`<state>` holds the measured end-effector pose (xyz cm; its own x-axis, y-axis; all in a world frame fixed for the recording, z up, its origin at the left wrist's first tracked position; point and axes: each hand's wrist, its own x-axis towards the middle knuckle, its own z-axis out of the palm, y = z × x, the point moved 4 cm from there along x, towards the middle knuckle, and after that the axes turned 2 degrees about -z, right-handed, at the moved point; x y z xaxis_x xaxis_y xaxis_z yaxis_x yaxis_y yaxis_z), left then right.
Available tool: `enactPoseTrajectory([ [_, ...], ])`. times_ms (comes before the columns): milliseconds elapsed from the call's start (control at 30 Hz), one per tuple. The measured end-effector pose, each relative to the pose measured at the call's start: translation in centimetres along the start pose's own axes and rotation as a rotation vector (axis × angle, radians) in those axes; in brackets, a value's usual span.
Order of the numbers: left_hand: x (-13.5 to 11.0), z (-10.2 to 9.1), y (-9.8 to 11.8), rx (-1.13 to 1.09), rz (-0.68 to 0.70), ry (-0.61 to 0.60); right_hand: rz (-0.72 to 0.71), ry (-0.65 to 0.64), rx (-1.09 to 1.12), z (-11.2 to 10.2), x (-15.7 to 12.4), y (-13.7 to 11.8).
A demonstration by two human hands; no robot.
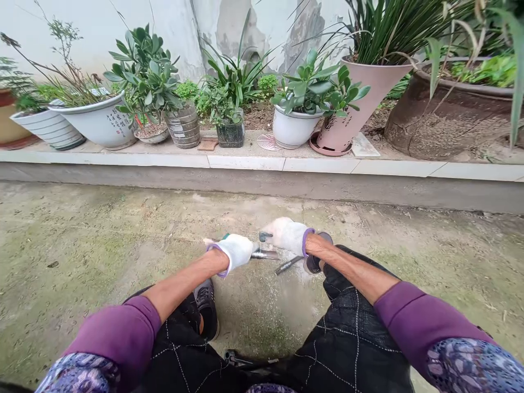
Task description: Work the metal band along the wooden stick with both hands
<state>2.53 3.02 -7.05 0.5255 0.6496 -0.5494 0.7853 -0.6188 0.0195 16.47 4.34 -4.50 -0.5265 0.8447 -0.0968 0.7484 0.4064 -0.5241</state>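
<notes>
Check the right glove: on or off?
On: the white glove covers the right hand, its purple cuff at the wrist.

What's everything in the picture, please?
Wall: one, patchy white, back
Plants: many, green, top
Pots: about nine, mixed colours, ledge
Ledge: one, white edge, upper middle
Tile: one, white, ledge
Block: one, brown, ledge
Mat: one, pink, ledge
Ground: one, greyish green, below
Rod: one, grey, centre
Strip: one, dark, on ground
Unclear thing: one, dark, bottom
Shoes: two, dark, ground
Trousers: one, black, bottom
Sleeves: two, purple, bottom corners
Hands: two, white gloves, centre
</notes>
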Motion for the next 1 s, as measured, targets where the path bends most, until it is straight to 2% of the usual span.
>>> enactPoseTrajectory([
  [67, -0.7, -0.9, 0.5, -0.164, 0.075, 0.096, 0.008, -0.012, 0.061, -0.8, 0.0, 0.8],
  [133, -1.7, -2.9, 0.0, -0.423, 0.101, 0.262, 0.081, 0.012, 0.228, -1.6, 0.1, 1.6],
  [200, -2.6, -4.7, -1.4, -0.739, 0.008, 0.381, 0.195, 0.049, 0.464, -2.1, 0.3, 2.3],
  [233, -2.9, -5.4, -2.1, -0.788, -0.015, 0.395, 0.244, 0.058, 0.569, -2.1, 0.4, 2.4],
  [333, -3.1, -6.8, -4.5, -0.978, -0.119, 0.476, 0.285, 0.052, 0.643, -2.0, 0.7, 1.6],
  [400, -2.4, -7.0, -6.4, -0.964, -0.224, 0.524, 0.226, 0.062, 0.525, -1.8, 0.6, 0.2],
  [433, -1.9, -6.8, -7.2, -0.89, -0.281, 0.529, 0.169, 0.068, 0.426, -1.8, 0.4, -0.8],
  [500, -0.8, -6.5, -8.4, -0.595, -0.359, 0.52, 0.053, 0.049, 0.182, -1.6, 0.0, -2.7],
  [533, -0.2, -6.1, -8.5, -0.428, -0.378, 0.472, 0.016, 0.024, 0.061, -1.6, -0.1, -3.3],
  [633, 1.0, -4.5, -6.8, -0.058, -0.322, 0.298, 0.027, -0.002, -0.2, -2.1, -0.2, -3.4],
  [700, 1.3, -3.6, -4.1, 0.055, -0.189, 0.204, 0.068, 0.045, -0.287, -3.1, 0.1, -1.9],
  [767, 1.0, -3.2, -1.4, 0.095, -0.066, 0.196, 0.1, 0.081, -0.299, -3.9, 0.4, 0.3],
  [867, -0.1, -4.2, 0.5, -0.093, 0.024, 0.274, 0.144, 0.103, -0.06, -4.4, 0.4, 3.4],
  [933, -1.0, -5.7, -0.2, -0.406, 0.032, 0.41, 0.244, 0.112, 0.143, -4.2, 0.0, 4.8],
  [1000, -1.8, -7.0, -2.3, -0.728, -0.053, 0.556, 0.322, 0.123, 0.266, -3.7, -0.4, 4.9],
])
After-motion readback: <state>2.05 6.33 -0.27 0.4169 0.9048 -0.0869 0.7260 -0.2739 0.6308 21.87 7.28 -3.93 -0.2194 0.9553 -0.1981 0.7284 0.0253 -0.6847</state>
